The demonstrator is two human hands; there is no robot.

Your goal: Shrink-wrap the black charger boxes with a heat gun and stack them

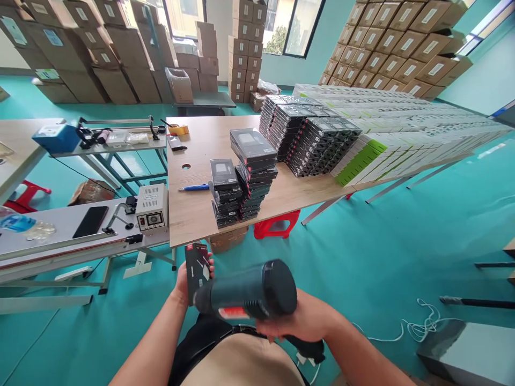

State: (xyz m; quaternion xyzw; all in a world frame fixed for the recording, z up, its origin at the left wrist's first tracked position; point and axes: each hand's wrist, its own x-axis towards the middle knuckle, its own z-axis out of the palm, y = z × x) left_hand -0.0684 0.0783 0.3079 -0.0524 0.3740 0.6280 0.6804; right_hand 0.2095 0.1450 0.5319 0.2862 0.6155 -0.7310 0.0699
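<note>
My left hand [182, 283] is closed around a small black retail box [197, 268] with a red corner and a picture of a white device. In my right hand [308, 317] is a dark green heat gun [245, 292], gripped by its handle. Its nozzle points left and, in this view, overlaps the lower part of the box; I cannot tell whether they touch. Beyond my hands, two stacks of similar black boxes [225, 174] stand near the front of the wooden table [193, 220]. A blue pen [195, 187] lies left of these stacks.
More wrapped black boxes [317, 142] and long rows of white boxes [402, 134] fill the table's right side. On the left, a sealing machine [152, 209] stands beside a phone [90, 221]. A red stool [277, 225] sits under the table. White cable [422, 327] lies on the floor.
</note>
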